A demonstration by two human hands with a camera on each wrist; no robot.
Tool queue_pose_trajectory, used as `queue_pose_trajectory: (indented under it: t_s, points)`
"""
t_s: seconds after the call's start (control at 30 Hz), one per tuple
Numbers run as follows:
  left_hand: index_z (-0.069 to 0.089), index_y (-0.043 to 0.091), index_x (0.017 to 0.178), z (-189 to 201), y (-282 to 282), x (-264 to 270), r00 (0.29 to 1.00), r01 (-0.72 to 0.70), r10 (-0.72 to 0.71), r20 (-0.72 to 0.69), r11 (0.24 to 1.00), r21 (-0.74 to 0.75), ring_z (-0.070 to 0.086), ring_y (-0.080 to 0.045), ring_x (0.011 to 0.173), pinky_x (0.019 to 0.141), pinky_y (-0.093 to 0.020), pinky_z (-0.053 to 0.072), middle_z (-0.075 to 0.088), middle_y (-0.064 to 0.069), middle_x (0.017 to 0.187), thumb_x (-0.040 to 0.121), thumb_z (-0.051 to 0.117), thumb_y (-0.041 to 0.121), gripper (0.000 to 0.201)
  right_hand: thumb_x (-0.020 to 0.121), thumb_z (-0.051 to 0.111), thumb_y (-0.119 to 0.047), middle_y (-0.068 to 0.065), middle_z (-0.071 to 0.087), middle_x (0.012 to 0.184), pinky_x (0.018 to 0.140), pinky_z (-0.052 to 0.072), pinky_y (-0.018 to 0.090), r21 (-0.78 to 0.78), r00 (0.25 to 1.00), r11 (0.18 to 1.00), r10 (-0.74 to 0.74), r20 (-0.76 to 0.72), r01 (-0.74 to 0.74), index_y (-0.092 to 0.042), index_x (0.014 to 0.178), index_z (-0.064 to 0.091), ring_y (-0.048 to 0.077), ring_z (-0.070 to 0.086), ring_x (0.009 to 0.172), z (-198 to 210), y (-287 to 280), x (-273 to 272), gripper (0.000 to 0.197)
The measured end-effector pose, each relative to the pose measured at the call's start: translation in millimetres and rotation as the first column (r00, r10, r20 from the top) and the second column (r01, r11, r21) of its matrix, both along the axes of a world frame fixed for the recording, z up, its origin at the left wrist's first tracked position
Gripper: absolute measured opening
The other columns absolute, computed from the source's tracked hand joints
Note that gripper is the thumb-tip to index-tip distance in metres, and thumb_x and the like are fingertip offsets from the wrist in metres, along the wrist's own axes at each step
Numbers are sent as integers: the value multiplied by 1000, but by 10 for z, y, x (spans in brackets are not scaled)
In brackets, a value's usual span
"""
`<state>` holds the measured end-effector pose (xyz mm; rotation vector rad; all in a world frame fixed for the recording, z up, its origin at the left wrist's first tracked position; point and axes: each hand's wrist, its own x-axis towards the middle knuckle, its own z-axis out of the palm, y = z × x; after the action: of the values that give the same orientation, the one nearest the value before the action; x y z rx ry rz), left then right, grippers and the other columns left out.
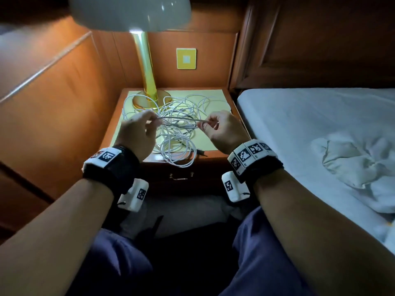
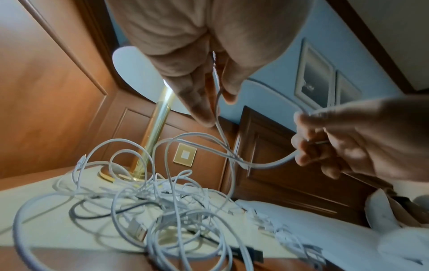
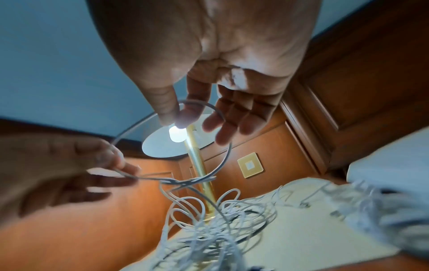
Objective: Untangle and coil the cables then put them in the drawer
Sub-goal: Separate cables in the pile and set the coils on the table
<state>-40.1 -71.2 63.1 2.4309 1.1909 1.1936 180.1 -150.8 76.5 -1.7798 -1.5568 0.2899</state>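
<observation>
A tangle of white cables (image 1: pixel 177 133) lies on the cream top of the wooden nightstand (image 1: pixel 215 135), with a thin black cable (image 1: pixel 199 151) mixed in. My left hand (image 1: pixel 154 121) and right hand (image 1: pixel 204 123) hover over the heap, each pinching one white strand (image 1: pixel 181 119) stretched between them. In the left wrist view my left hand (image 2: pixel 217 102) pinches the strand, which drops to a knot (image 2: pixel 241 161). In the right wrist view my right hand (image 3: pixel 177 117) pinches a loop above the tangle (image 3: pixel 209 229) with thumb and forefinger. The drawer (image 1: pixel 181 178) below is shut.
A brass lamp (image 1: pixel 147 82) with a white shade stands at the back of the nightstand, its base among the cables. A yellow wall plate (image 1: pixel 186 58) is behind it. The bed (image 1: pixel 310 124) with white sheets runs along the right. Wood panelling closes the left.
</observation>
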Motion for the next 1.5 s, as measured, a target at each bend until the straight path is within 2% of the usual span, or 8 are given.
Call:
queue_pose_trajectory:
  t_s: [0.17,0.4,0.7,0.83,1.03,1.17,1.3,1.5]
  points:
    - [69,9,90,334,-155,-129,998,53,-55,36,997,51,67,-23,76,74,-30,54,69,-2,84,98,55,20,19,98,57,-39,7,58,79,65,33,29,-165,967,973,-119,227,159,-14,74,54,27,53,78,-25,75,182,35]
    - [70,6,91,429,-523,-356,986,112,-118,117,992,60,61,-10,82,72,-2,40,68,-3,88,98,57,20,20,88,60,-47,10,73,85,76,58,47,-37,975,974,-223,-9,223,-19,73,56,31,70,80,83,9,181,31]
    - [69,10,88,304,-706,-648,976,102,-92,197,994,-41,66,-21,82,78,-38,56,69,0,84,96,58,28,23,87,63,-58,5,72,93,70,59,40,76,971,979,-177,-160,190,-11,101,61,24,72,80,93,-173,22,49]
    - [69,12,89,338,-790,-679,973,110,-94,213,992,-64,66,-15,82,77,-37,57,69,3,85,95,59,26,19,94,51,-62,7,67,101,59,58,32,-71,821,992,-128,-557,106,-3,117,54,17,75,83,153,-314,-108,63]
    - [67,8,95,399,-1010,-627,951,154,-119,286,982,-104,68,-14,67,67,-35,61,67,-5,72,98,58,23,17,101,38,-57,12,70,84,49,50,28,-132,609,988,-59,-791,-75,-9,91,54,24,71,70,72,-638,-331,52]
    - [67,12,94,392,-1029,-641,948,108,-76,310,990,-86,56,-22,56,58,-31,50,57,4,65,99,58,28,19,98,53,-21,5,66,73,48,43,28,-89,723,993,-4,-691,-80,-11,85,58,16,59,59,-259,-795,-298,18]
    - [70,14,97,246,-1015,-706,942,51,4,337,986,-156,54,-15,59,60,-28,45,57,10,66,97,58,32,22,101,49,-19,4,67,75,48,39,15,-205,894,977,-41,-447,-57,-15,83,63,0,52,52,-471,-935,-189,24]
    - [68,12,98,15,-1172,-660,917,136,1,399,940,-314,47,-12,39,46,-24,43,53,-1,54,99,58,19,13,106,38,-37,-3,46,47,50,39,23,-195,836,981,-100,-539,-8,-10,83,66,17,50,57,-566,-1030,-233,45]
